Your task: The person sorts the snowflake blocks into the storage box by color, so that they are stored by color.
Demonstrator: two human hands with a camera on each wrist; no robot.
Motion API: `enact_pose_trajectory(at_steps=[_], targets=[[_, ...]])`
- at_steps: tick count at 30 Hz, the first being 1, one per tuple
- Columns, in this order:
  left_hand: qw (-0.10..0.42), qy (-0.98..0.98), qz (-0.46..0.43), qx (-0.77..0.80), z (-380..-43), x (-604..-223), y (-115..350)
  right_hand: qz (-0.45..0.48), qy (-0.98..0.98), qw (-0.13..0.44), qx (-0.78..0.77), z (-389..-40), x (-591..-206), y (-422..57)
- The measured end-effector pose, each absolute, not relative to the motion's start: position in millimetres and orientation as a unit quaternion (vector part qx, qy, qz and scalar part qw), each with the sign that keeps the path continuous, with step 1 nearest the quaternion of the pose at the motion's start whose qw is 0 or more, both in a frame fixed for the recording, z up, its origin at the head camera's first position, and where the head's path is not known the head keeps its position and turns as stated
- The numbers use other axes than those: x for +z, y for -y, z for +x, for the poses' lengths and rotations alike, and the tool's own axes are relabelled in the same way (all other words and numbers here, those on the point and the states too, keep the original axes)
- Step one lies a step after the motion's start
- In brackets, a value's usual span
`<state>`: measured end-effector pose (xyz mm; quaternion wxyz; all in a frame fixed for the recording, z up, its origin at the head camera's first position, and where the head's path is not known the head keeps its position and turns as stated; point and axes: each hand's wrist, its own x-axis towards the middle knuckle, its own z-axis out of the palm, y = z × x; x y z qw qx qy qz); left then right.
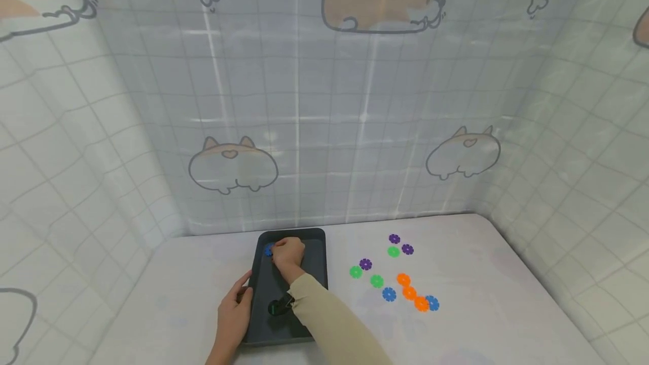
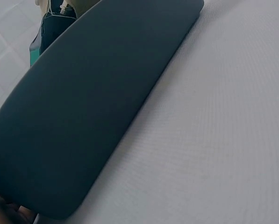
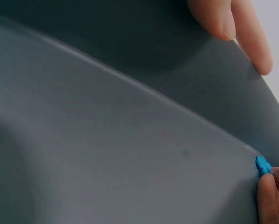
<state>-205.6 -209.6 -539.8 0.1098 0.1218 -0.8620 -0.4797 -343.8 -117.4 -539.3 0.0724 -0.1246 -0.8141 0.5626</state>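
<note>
A dark grey rectangular tray [image 1: 263, 292] lies on the white table. My right hand [image 1: 289, 252] is inside it near the far left corner, pinching a small blue notched disc [image 1: 268, 250] between thumb and fingers. In the right wrist view this blue disc [image 3: 261, 165] shows tilted at the fingertips, right by the tray's wall. My left hand [image 1: 235, 314] holds the tray's left side, its thumb and a finger showing at the rim in the right wrist view. The left wrist view is mostly filled by the tray's outer wall [image 2: 92, 93].
Right of the tray lie loose notched discs: purple [image 1: 365, 264], green [image 1: 377, 281], orange [image 1: 409, 293] and blue [image 1: 389, 294]. Several orange and blue ones touch or overlap in a row. A patterned curtain [image 1: 334, 128] surrounds the table at back and sides.
</note>
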Motion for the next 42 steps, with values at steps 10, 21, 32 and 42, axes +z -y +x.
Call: enact_pose_trajectory(at_steps=[10, 21, 32, 42], targets=[[0.114, 0.863, 0.123, -0.477, -206.7, -540.6, 208.8, -0.115, 0.83, 0.088, 0.539, -343.9, -539.8, 115.8], [0.117, 0.863, 0.121, -0.477, -207.0, -539.5, 210.2, -0.127, 0.803, 0.087, 0.576, -344.9, -536.1, 114.8], [0.114, 0.861, 0.117, -0.482, -207.2, -543.9, 210.6, -0.097, 0.758, 0.016, 0.645, -341.8, -526.3, 102.8], [0.124, 0.862, 0.115, -0.478, -207.7, -546.3, 211.9, -0.002, 0.75, -0.03, 0.661, -322.1, -486.7, 71.3]])
